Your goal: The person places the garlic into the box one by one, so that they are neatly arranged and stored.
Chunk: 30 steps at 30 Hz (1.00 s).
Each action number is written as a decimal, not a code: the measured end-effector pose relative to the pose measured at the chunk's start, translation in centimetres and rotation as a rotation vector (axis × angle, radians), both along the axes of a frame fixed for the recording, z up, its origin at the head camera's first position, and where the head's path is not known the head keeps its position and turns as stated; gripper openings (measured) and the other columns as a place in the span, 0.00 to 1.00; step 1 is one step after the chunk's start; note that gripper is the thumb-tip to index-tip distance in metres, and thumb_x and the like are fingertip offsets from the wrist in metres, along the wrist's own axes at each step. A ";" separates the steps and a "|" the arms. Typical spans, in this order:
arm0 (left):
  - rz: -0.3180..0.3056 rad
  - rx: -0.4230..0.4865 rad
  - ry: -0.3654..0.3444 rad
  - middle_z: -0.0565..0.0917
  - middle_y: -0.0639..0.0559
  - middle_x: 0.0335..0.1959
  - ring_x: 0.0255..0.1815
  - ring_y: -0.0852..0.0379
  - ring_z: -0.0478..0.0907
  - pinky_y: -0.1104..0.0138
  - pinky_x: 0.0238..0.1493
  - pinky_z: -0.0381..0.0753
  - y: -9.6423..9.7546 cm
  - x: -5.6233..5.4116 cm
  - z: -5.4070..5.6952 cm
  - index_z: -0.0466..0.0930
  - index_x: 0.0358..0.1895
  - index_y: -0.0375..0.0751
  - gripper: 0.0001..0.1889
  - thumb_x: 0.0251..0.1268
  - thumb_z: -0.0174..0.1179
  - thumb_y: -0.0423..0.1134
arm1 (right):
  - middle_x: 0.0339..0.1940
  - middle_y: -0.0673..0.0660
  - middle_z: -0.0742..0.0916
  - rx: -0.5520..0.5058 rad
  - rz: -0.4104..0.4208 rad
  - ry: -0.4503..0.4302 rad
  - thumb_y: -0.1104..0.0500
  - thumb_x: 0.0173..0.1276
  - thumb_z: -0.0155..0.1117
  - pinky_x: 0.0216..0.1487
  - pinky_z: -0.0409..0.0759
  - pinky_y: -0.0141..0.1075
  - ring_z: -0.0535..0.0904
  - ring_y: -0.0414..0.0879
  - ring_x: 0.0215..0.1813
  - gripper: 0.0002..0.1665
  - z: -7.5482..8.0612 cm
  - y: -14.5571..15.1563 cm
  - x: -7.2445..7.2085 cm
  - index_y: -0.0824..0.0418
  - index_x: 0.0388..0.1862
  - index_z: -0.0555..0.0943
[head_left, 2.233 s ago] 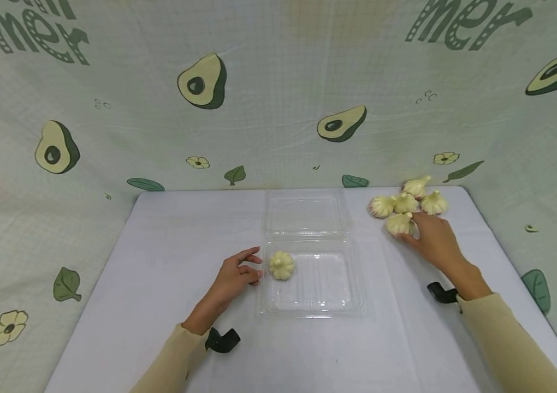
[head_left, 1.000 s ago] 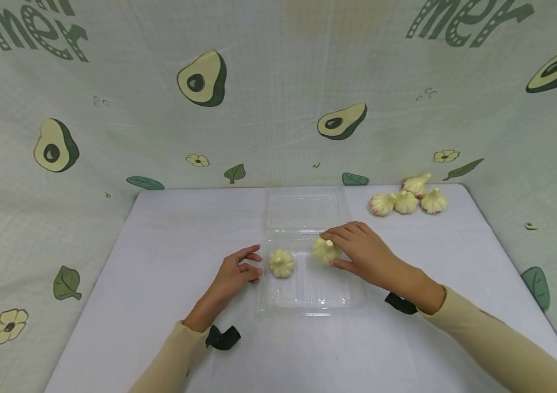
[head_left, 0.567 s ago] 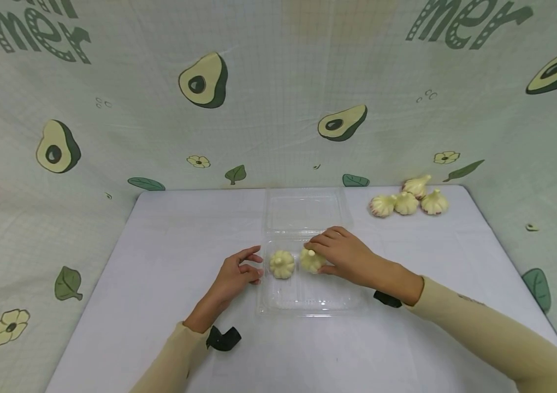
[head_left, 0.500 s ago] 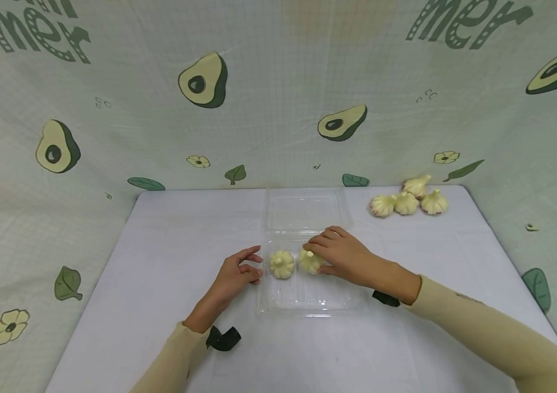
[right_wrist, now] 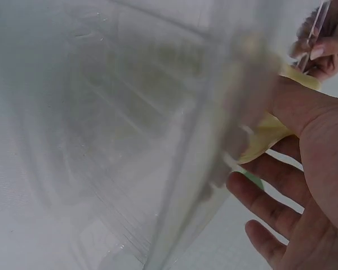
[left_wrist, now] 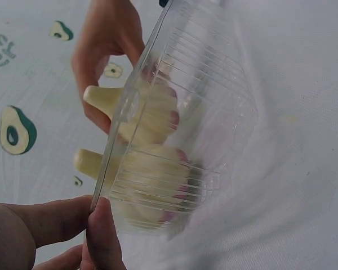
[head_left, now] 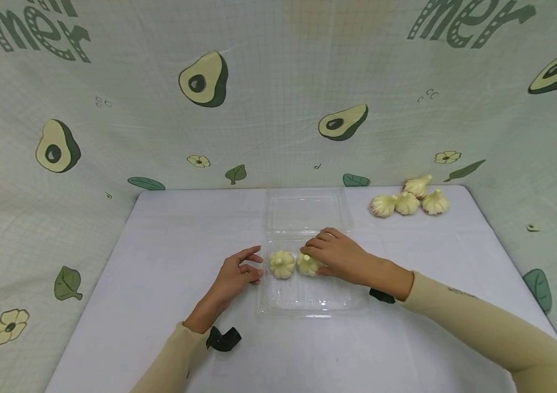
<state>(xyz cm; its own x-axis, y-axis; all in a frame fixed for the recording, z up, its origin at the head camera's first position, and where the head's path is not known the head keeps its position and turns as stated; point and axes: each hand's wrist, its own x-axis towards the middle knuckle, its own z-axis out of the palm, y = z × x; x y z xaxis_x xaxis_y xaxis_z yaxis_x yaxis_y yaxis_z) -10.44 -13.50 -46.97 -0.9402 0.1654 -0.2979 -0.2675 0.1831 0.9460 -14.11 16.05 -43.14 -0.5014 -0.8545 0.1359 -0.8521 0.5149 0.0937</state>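
Note:
A clear plastic clamshell container (head_left: 308, 315) lies on the table with its lid folded back. My left hand (head_left: 234, 275) pinches its left rim between thumb and fingers, as the left wrist view shows. One garlic bulb (head_left: 281, 265) sits stem up inside, by that rim. My right hand (head_left: 339, 256) grips a second garlic bulb (head_left: 307, 265) from the right, thumb at the near side and fingers over the far side. This bulb is inside the tray, close beside the first, and the hand covers its right part. Through the clear wall in the left wrist view, purple-tinged bases show.
Several more garlic bulbs (head_left: 407, 203) lie clustered at the table's back right corner. The lid (head_left: 307, 212) lies flat behind the tray. A printed cloth (head_left: 278, 109) hangs behind the white table (head_left: 170, 229).
My right hand took a garlic bulb from the back right cluster, carried it left into the tray and slid it closer to the first bulb. The left hand stayed at the rim.

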 end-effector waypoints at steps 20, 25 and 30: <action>0.000 -0.008 0.001 0.79 0.39 0.56 0.36 0.58 0.83 0.69 0.38 0.86 0.3 -0.3 0.2 0.70 0.77 0.33 0.33 0.69 0.65 0.21 | 0.55 0.53 0.88 0.016 0.031 0.015 0.49 0.55 0.88 0.68 0.77 0.47 0.82 0.50 0.59 0.36 -0.9 0.1 -0.3 0.58 0.60 0.84; 0.004 -0.019 -0.007 0.79 0.39 0.57 0.35 0.58 0.83 0.69 0.38 0.85 0.3 -0.2 0.3 0.70 0.77 0.34 0.33 0.69 0.65 0.22 | 0.56 0.53 0.88 0.017 0.020 0.000 0.48 0.56 0.87 0.68 0.77 0.48 0.82 0.51 0.59 0.36 -1.1 -0.1 -0.3 0.58 0.61 0.84; 0.007 -0.022 -0.014 0.79 0.37 0.57 0.35 0.58 0.83 0.68 0.38 0.85 0.2 0.0 0.3 0.70 0.77 0.33 0.33 0.69 0.65 0.21 | 0.57 0.54 0.88 0.024 0.007 -0.023 0.47 0.58 0.85 0.68 0.77 0.49 0.81 0.52 0.60 0.36 -1.0 0.0 -0.3 0.59 0.62 0.84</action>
